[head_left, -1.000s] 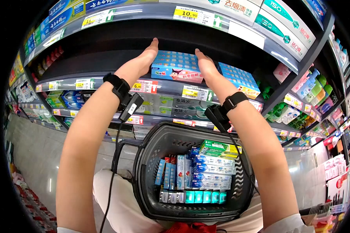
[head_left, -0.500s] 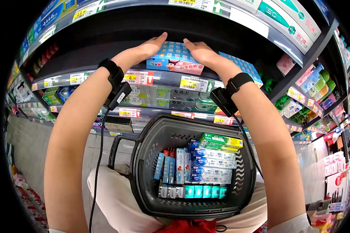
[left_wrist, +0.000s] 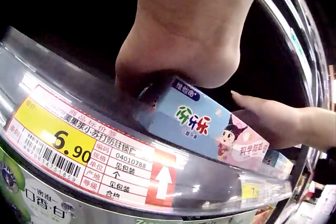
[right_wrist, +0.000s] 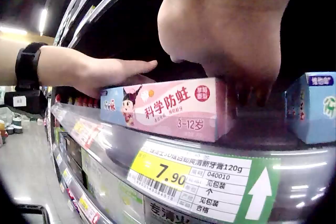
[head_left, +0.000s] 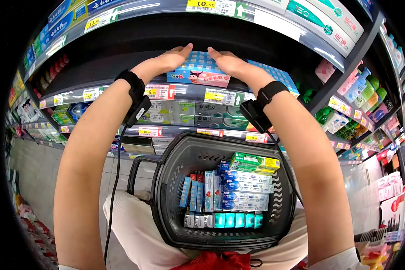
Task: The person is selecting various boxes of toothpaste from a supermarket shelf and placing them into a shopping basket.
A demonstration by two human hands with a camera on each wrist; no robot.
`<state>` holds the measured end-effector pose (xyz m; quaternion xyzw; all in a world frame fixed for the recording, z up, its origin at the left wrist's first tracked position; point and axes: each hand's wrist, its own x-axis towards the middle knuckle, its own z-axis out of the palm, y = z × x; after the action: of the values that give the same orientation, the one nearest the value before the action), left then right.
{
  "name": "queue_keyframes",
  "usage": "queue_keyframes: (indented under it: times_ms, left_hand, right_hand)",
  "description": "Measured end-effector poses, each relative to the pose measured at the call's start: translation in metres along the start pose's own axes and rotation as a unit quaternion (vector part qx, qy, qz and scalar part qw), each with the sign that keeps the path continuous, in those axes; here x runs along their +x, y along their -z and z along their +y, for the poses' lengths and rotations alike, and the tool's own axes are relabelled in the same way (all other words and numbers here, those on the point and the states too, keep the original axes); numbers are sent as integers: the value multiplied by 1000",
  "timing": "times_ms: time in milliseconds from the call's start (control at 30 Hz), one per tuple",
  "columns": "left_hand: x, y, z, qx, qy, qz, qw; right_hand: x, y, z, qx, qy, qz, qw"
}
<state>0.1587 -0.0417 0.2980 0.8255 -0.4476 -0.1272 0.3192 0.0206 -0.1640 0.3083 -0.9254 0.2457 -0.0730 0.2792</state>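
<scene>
A row of blue-and-pink children's toothpaste boxes [head_left: 198, 77] lies on the shelf, its printed front facing me. My left hand [head_left: 173, 57] is at the row's left side and my right hand [head_left: 229, 63] at its right side. Both thumbs point up and inward over the patterned blue tops. In the left wrist view, the left hand [left_wrist: 178, 50] covers the left end of the front box [left_wrist: 202, 129]. In the right wrist view, the right hand's fingers [right_wrist: 252, 85] reach down along the right end. The far fingertips are hidden behind the boxes.
Another row of blue boxes [head_left: 274, 76] lies to the right. A price-tag rail [head_left: 220, 96] runs along the shelf front, and an upper shelf [head_left: 166, 20] overhangs the hands. Below, a black basket [head_left: 170, 189] holds several toothpaste boxes [head_left: 247, 195] between the person's legs.
Both hands have come inward against the row, thumbs now leaning over its top. Over the last half second the hands stay nearly in place; the view shifts slightly.
</scene>
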Motion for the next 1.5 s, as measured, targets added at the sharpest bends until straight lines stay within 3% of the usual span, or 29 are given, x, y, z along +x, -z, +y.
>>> queue_keyframes:
  times_ms: [33,100,200,233,300,367,433,500,567,633,700,767,800,833,867,900,933,1067,1367,1500]
  left_hand:
    - [-2,2,2,12,-12,1,1000]
    - [-1,2,-3,23,-20,-4,1000]
    - [-3,3,-13,65,-126,-16,990]
    - [-35,-7,0,112,-163,97,975]
    - [-57,-22,-8,151,-350,172,908]
    - [-100,-40,14,131,-402,136,896]
    - [-158,-81,30,154,-392,-15,907]
    - [-175,-117,27,110,-320,-185,923]
    - [-178,-144,19,113,-303,-237,916]
    - [-187,-201,4,168,-101,-342,919]
    - [-179,-259,-57,211,-68,-335,916]
    - [-171,-284,-92,210,-104,-377,896]
    - [-175,-306,-113,273,-84,-415,864]
    - [-166,-384,-238,339,-144,-453,812]
    - [-178,-342,-193,197,-59,-430,879]
    - [-195,-367,-235,202,45,-500,841]
    - [-212,-358,-186,59,350,-365,861]
    - [-220,-389,-217,46,371,-351,858]
    - [-225,-392,-198,81,384,-279,877]
    - [-214,-365,-170,-65,425,-362,827]
  right_hand:
    - [4,-1,2,28,-15,3,999]
    - [5,-1,11,45,38,32,998]
    - [-34,7,13,42,127,83,988]
    - [-57,10,13,42,160,87,982]
    - [-111,3,20,104,204,146,962]
    - [-169,-3,28,170,220,126,952]
    - [-225,-36,74,256,146,106,950]
    - [-253,-61,97,327,57,73,940]
    - [-262,-72,112,363,10,66,929]
    - [-278,-78,128,424,-42,55,903]
    - [-286,-78,138,449,-62,65,889]
    - [-283,-66,140,486,-72,91,866]
    - [-286,-51,142,515,-70,121,845]
    - [-290,-42,144,526,-70,158,833]
    - [-290,-38,132,540,-58,172,822]
    - [-295,-30,141,551,-58,193,810]
    - [-297,-25,150,554,-32,206,806]
    - [-301,-15,152,574,-7,270,773]
    - [-305,-18,146,574,81,296,759]
    - [-302,-20,150,566,15,271,779]
